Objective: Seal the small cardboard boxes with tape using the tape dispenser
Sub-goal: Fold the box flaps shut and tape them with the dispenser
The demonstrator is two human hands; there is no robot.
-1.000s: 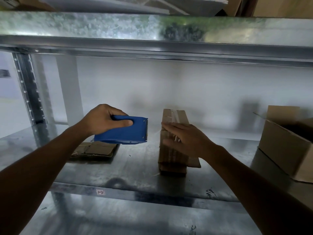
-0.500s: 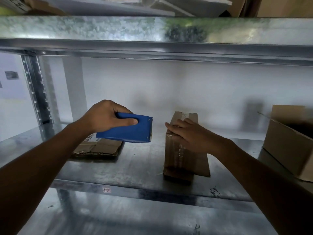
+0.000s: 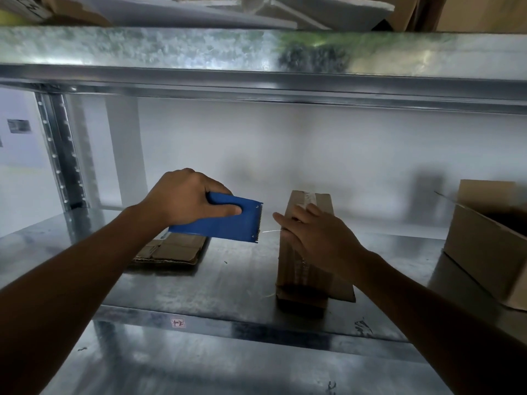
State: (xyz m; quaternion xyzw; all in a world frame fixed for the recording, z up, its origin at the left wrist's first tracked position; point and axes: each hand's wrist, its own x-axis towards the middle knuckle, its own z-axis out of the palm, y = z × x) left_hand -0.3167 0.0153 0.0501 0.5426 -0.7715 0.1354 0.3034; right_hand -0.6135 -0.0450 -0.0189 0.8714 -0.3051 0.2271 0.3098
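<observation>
- Spanning the whole view, a galvanised steel rack shows a mottled, spangled upper shelf (image 3: 171, 52) and a smooth, dully reflective lower deck (image 3: 228, 280). A perforated upright post (image 3: 61, 155) stands at the back left, against a plain white wall.
- An open cardboard box (image 3: 484, 252), plain brown with one flap raised, sits at the right edge of the deck, well apart from the rest.
- The small cardboard box (image 3: 302, 283), tall and narrow, stands upright near the middle of the deck. Glossy clear tape runs down its near face and one loose flap sticks out at its lower right.
- A flattened cardboard piece (image 3: 174, 250), creased and worn, lies flat on the deck to the left, partly behind the left forearm.
- The tape dispenser (image 3: 225, 223) is a flat, matte blue wedge with a serrated edge facing the small box, held in the air just left of it.
- The left hand (image 3: 185, 195) grips the dispenser's rear, fingers curled over the top and thumb laid along its side.
- The right hand (image 3: 316, 238) lies flat on the small box's upper part, fingers nearly straight and pressing the cardboard.
- A thin tape strand (image 3: 271, 231) bridges the gap between the toothed edge and the box.
- A small sticker (image 3: 177, 323) with handwriting is on the deck's front lip.
</observation>
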